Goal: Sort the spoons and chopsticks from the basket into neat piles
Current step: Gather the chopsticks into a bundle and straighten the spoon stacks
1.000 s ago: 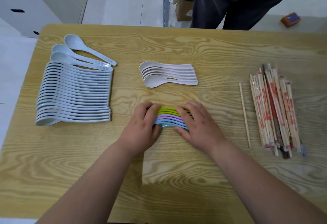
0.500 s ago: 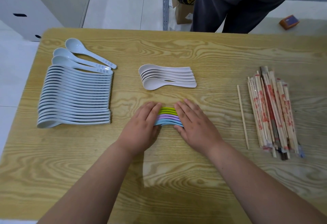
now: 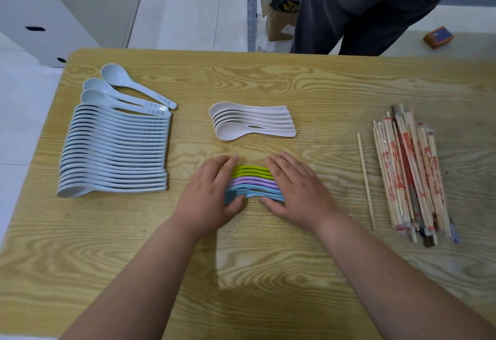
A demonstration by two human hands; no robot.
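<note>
1. The table [image 3: 268, 272] carries every pile. No basket is in view, so I judge the sorting nearly done.
2. The pale blue spoons [image 3: 115, 151] lie in a long overlapped row well to the left of my left hand [image 3: 212, 194]. Three loose ones [image 3: 134, 90] at its far end are splayed and want straightening later.
3. The wrapped chopsticks [image 3: 408, 173] lie bundled well to the right of my right hand [image 3: 295, 192], their ends uneven.
4. Both hands lie flat, fingers straight, one pressing on each end of the coloured spoons [image 3: 252, 178] between them. They are gripping nothing.
5. The white spoons [image 3: 252, 122] sit nested just beyond my fingertips, apart from them. I should not shove forward into them.
6. To do this step well, I'd squeeze the coloured spoons inward evenly, keeping the handles parallel and the bowls level, then lift both hands straight up so that nothing drags.
7. One bare chopstick [image 3: 365, 181] lies alone between my right hand and the bundle. Nothing blocks my hands.
</note>
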